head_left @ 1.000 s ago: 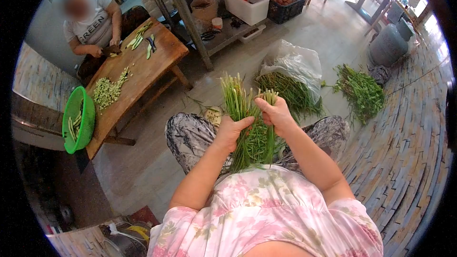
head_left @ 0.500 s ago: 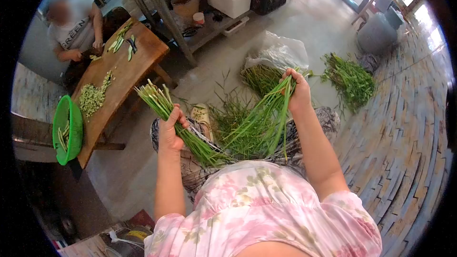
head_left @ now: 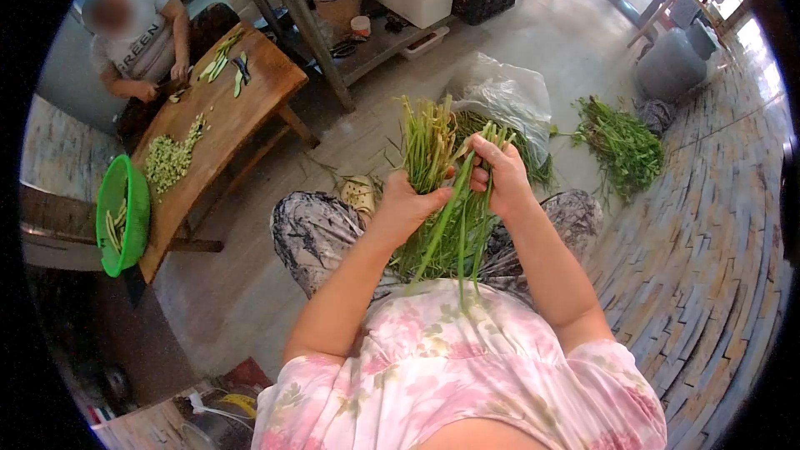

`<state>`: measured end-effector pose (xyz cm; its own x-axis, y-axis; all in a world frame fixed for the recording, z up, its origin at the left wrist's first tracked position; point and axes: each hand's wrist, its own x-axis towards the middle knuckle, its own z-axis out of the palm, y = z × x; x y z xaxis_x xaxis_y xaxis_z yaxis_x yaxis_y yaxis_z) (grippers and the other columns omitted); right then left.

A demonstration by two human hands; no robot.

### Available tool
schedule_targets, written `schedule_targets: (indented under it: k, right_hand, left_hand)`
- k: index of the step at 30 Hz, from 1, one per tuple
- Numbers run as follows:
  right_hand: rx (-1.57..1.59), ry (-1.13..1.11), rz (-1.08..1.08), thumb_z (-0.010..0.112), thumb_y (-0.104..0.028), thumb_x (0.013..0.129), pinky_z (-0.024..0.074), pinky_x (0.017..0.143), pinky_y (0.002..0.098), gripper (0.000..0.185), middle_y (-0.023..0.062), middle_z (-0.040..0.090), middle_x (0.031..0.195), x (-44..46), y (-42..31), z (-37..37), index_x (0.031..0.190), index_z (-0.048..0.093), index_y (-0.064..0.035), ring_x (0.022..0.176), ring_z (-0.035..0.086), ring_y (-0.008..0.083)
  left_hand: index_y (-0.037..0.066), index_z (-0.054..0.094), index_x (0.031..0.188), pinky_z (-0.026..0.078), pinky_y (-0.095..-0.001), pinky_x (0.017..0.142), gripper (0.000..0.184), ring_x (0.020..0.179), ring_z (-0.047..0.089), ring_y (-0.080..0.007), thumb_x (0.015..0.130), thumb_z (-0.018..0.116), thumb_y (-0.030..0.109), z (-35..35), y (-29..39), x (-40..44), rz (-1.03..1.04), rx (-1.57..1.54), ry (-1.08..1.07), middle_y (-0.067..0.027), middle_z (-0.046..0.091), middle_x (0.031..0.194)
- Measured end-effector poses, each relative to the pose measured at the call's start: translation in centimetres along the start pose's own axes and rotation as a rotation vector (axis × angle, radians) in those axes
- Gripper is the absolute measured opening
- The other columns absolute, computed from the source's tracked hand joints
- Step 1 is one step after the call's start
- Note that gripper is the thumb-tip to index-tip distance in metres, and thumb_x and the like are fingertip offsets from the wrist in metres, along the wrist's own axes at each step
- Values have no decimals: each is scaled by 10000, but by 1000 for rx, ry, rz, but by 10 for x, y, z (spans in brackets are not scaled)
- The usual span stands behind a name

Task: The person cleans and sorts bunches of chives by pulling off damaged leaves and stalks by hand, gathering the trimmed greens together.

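left hand closed around a bundle of long, thin green stalks; right hand, just beside it, curled around a few slender bright-green stems; a translucent white plastic bag lies beyond the hands.

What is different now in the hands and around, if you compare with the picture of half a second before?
The left hand, gripping its stalk bundle, has moved rightward, and the right hand, holding thinner stalks, leftward; once apart, they now meet before the lap. No letting go is visible. The green basket, plastic bag and leafy heap stayed.
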<state>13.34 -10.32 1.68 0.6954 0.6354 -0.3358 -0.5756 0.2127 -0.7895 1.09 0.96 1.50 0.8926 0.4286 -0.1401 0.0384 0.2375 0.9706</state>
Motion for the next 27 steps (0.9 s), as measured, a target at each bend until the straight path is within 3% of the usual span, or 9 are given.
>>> schedule_targets:
  k: [1,4,7,10,13,16,19,22,27]
  right_hand:
    - [-8,-6,-15,617,-199,831,302,389,236,153,3,464,660,-1,1,3,823,551,-61,459,409,87]
    - [-81,-67,-19,616,-196,834,299,381,224,142,-14,464,611,-1,5,4,806,562,-67,437,405,71]
    - [-108,-99,-16,615,-193,835,296,377,219,141,-19,462,596,-2,7,6,795,562,-69,429,402,64]
    - [-122,-109,-8,612,-187,836,291,374,217,142,-18,458,594,-4,6,9,786,551,-68,425,396,62]
    - [-147,-120,17,586,-180,850,301,388,205,140,-19,460,602,-5,8,10,804,539,-56,438,394,59]
    - [-156,-132,21,574,-175,856,301,396,202,136,-24,442,596,-5,9,12,812,535,-53,444,390,60]
    - [-168,-160,17,575,-175,857,295,395,205,133,-24,441,597,-5,10,12,810,534,-58,444,385,61]
    - [-149,-141,46,572,-176,860,292,394,206,126,-20,450,606,-8,9,12,821,532,-64,450,386,62]
    - [-127,-144,80,579,-180,860,299,391,210,136,-15,452,622,-6,14,7,809,506,-77,460,389,65]
  left_hand:
    - [-3,604,965,455,-234,631,225,718,559,-95,748,660,12,4,3,3,23,131,24,-19,623,850]
    - [20,610,949,462,-242,676,262,753,563,-95,713,715,62,5,5,3,4,-36,0,-25,622,862]
    - [24,621,923,458,-238,653,191,725,563,-93,748,684,62,3,-6,9,85,115,117,-21,625,835]
    - [27,630,907,456,-240,628,142,704,564,-94,775,658,72,-3,-7,8,130,151,132,-18,628,814]
    - [3,626,889,458,-242,642,128,715,567,-99,777,644,62,-3,-2,5,6,3,134,-30,637,814]
    - [-1,626,891,455,-246,631,135,699,561,-97,778,644,70,-4,-4,6,90,124,138,-32,636,806]
    - [29,635,903,456,-254,628,149,709,568,-97,776,659,103,-7,-7,7,-2,117,105,-27,634,825]
    - [25,628,880,447,-259,614,140,699,559,-101,780,655,120,-3,2,6,106,291,121,-18,622,807]
    - [20,605,854,418,-247,567,135,638,516,-88,779,660,118,-12,-13,11,1,-2,145,-13,589,753]
